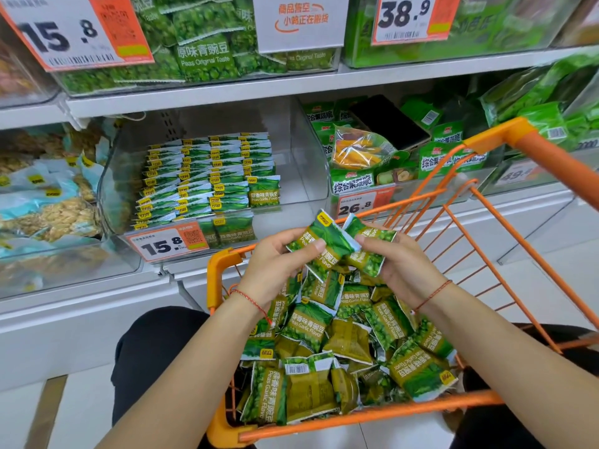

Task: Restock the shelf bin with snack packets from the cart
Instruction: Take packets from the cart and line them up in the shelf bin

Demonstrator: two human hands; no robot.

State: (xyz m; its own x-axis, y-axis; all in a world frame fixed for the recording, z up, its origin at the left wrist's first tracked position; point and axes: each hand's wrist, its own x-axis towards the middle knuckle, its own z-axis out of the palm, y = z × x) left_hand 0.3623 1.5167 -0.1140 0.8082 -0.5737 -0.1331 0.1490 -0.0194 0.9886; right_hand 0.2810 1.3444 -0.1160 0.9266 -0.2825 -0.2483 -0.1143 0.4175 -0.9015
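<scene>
Shop aisle, white shelving stacked with green snack bins beyond the hands. Orange wire cart directly below both hands, heaped with loose green pea packets. Left hand grips one packet, thumb across its face; right hand pinches a second packet just beside it, the two packets overlapping between the hands. Clear shelf bin ahead and left of the hands, partly filled with neat rows of the same packets. Price tag reading 15.8 on the bin front. Red string bracelets on both wrists.
</scene>
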